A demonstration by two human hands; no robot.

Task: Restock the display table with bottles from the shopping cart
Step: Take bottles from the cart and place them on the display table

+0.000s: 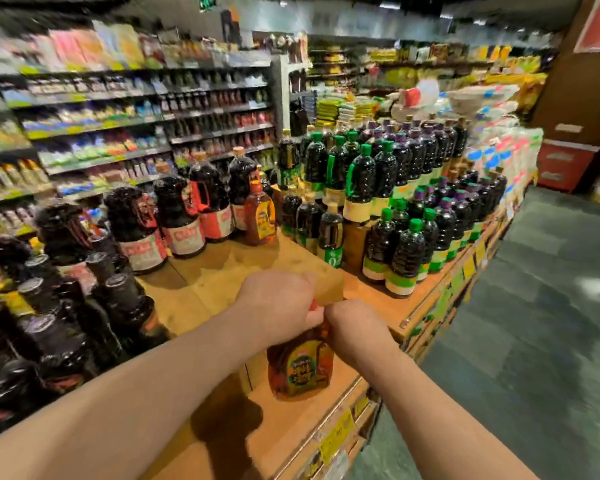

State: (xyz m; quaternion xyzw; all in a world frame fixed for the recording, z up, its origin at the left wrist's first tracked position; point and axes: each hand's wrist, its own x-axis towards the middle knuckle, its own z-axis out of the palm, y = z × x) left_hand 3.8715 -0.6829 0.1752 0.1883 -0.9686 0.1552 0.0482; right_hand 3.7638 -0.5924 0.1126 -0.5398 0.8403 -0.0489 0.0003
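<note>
A: Head view, lower centre of the frame: we've got both hands on the amber bottle (300, 367), standing upright on the near edge of the desk (222, 271).

B: Left hand (278, 299) curls its grip round the neck, right hand (355, 329) pinches just beside it. The bottle hangs directly below both grips, long axis vertical.

A: Bare desk lies up-frame, toward the matching bottle (260, 216) by the red-labelled jugs (184, 220). We'd judge a forward slide comes next; the left hand looks slightly nearer.
</note>
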